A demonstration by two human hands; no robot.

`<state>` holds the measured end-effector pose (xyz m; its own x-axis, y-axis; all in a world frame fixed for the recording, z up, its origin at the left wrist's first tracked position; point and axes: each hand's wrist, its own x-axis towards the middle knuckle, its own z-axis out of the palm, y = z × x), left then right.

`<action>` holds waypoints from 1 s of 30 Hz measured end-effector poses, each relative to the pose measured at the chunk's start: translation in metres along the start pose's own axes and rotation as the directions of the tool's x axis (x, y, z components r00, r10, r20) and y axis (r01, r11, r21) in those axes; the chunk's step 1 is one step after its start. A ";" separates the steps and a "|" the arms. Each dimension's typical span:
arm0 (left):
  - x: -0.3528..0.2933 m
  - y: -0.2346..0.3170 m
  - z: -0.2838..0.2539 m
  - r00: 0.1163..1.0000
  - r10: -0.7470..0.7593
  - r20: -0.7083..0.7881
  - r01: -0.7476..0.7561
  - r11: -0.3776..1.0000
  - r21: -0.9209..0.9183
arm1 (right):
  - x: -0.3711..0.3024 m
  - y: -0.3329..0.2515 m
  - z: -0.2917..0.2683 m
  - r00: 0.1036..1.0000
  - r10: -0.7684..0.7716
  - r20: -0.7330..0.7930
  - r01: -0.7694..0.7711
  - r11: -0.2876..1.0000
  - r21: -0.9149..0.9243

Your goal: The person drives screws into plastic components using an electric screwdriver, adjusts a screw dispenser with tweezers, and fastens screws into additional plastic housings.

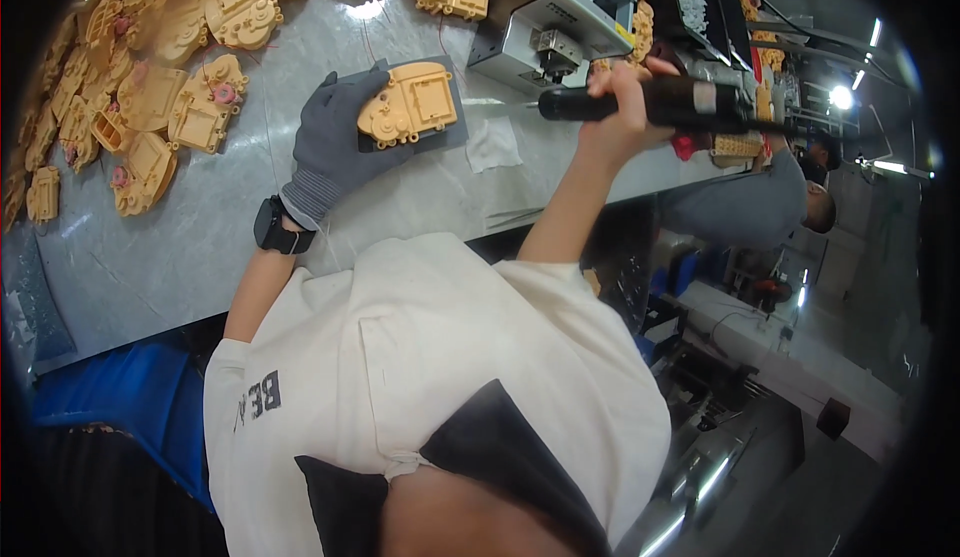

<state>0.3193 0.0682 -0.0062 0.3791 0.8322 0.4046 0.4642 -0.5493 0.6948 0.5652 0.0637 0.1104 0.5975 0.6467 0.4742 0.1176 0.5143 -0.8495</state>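
A grey glove covers my left hand [338, 129], its fingers closed around the left side of a yellow plastic gear housing [408, 105]. The housing rests on a dark flat block [455, 140], open compartments facing up. My right hand [622, 122], bare, grips a black electric screwdriver [690, 103] lying sideways in the picture. Its thin bit extends left toward the housing; whether the tip touches it, I cannot tell. Some motion blur lies over the screwdriver's rear end.
Many yellow housings [150, 97] pile up on the left of the metal table [370, 202], some with thin red wires. A grey box-shaped machine [525, 32] stands beyond the screwdriver. A white cloth [494, 145] lies near the block. Another person [745, 197] sits at the right.
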 end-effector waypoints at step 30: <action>0.004 0.006 0.000 0.994 -0.084 0.077 0.091 0.990 -0.106 | 0.033 -0.034 -0.001 0.851 -0.490 -0.189 0.523 0.824 0.221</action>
<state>0.3236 0.0686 -0.0004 0.3992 0.8669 0.2985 0.4092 -0.4597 0.7882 0.5815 0.0669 0.1551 0.6010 0.1923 0.7758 0.2340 0.8858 -0.4008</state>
